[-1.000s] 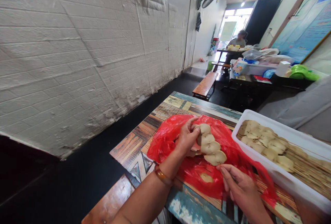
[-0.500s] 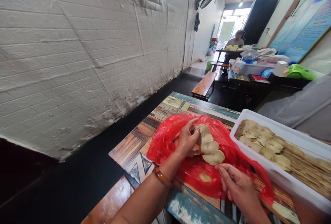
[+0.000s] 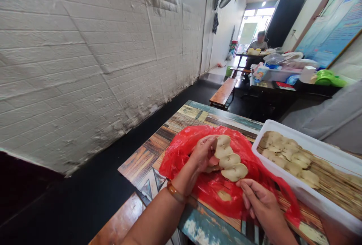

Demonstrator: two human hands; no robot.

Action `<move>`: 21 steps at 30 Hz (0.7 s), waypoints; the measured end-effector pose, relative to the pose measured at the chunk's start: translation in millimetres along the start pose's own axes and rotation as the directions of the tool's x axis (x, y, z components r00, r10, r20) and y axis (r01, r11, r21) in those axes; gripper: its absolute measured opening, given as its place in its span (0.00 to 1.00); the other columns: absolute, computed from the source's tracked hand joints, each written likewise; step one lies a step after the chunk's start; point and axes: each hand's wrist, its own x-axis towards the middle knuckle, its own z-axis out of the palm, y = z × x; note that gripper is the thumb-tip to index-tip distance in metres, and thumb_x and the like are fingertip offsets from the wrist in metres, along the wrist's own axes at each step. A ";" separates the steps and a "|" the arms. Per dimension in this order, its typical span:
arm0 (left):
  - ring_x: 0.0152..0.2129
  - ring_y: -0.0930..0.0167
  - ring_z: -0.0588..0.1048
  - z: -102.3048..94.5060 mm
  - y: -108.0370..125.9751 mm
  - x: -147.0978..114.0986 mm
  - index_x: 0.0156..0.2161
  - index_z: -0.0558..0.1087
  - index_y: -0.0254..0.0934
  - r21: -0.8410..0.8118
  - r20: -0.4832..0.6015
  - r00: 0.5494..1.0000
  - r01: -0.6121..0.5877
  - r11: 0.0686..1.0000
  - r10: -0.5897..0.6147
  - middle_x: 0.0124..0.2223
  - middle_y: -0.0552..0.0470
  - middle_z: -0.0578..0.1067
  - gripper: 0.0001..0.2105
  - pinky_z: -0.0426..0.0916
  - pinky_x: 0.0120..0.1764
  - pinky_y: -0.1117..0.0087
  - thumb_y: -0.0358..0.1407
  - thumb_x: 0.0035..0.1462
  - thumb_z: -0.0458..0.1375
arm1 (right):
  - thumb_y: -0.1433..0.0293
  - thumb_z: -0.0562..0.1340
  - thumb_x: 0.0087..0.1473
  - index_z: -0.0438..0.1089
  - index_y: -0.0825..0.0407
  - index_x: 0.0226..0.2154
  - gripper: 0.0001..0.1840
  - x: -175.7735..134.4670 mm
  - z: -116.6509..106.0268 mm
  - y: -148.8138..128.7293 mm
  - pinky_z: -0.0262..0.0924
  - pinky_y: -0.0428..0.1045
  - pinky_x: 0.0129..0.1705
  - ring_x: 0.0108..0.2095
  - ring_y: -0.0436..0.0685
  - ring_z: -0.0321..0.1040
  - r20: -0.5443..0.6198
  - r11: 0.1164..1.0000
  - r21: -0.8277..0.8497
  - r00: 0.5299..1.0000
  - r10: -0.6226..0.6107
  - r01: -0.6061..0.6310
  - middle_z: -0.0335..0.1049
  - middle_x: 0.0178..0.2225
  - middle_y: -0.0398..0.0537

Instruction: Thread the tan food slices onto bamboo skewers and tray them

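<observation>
Left hand [image 3: 202, 156]: over our landmark, the red bag [image 3: 175, 156]; thumb and fingers pinched on the far end of the slice row.
Right hand [image 3: 258, 199]: at the near right side of the red bag; thumb and forefinger nipped together beside the nearest slice, on what we take to be a stick end, mostly hidden from us.
Slice row [image 3: 234, 171]: above the red bag, between both hands; pale, thin, roundish discs with wavy rims, overlapping like roof tiles, surface matt to faintly moist.
Step in hand: we judge it to be the threading or evening-out of slices on a stick.
Next move: calls, in our judgement, for a firm right-hand pinch and a light left-hand touch, since slices so thin could tear.
Red bag: thin, crinkled plastic, glossy and part see-through, spread loosely with one tail trailing to the right.
White tub [image 3: 325, 148]: right of the red bag, just beside it; smooth plastic, long, rounded at the corners.
Tub contents: stacked slices [image 3: 304, 160] at the end nearer the red bag, many slim straight sticks [image 3: 338, 192] beyond, wood-coloured.
Table [image 3: 148, 148]: under the red bag; plank-patterned top, brown with worn blue-green strips.
Bangle [image 3: 175, 193]: on our left wrist, near side of the red bag; amber-brown, polished, round.
</observation>
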 end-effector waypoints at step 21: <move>0.21 0.76 0.66 -1.1 -0.1 -1.4 0.29 0.71 0.32 0.029 -0.112 0.994 -0.002 1.000 0.005 0.24 0.54 0.69 0.18 0.60 0.26 0.75 0.44 0.35 0.67 | 0.54 0.56 0.53 0.72 0.53 0.38 0.21 -1.5 -4.6 -2.3 0.55 0.44 0.17 0.13 0.49 0.59 0.068 0.987 -0.150 0.996 -0.055 0.064 0.63 0.16 0.38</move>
